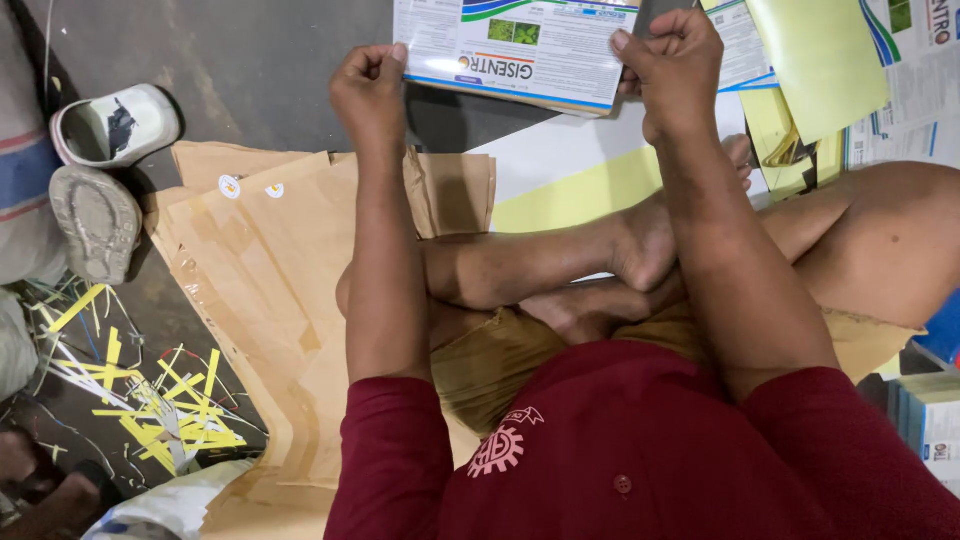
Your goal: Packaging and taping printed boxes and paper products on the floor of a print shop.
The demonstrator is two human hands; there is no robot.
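Gripping flat white-and-blue printed carton blank (515,45) | left hand (368,85), right hand (672,62), fingers pinched on edges | risk: creasing, slipping onto brown cardboard sheets (270,290)

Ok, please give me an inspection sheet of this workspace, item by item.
Surface: dark floor, partly covered by flattened brown cardboard.
Job's things: flat printed carton, held at both lower corners.
Clutter: yellow and white paper strips; yellow sheets; stacked boxes.
Grippers: left hand and right hand, both pinching the carton.
Cables: nothing seen.
Surroundings: two white sandals; the person sits cross-legged in a dark red shirt.
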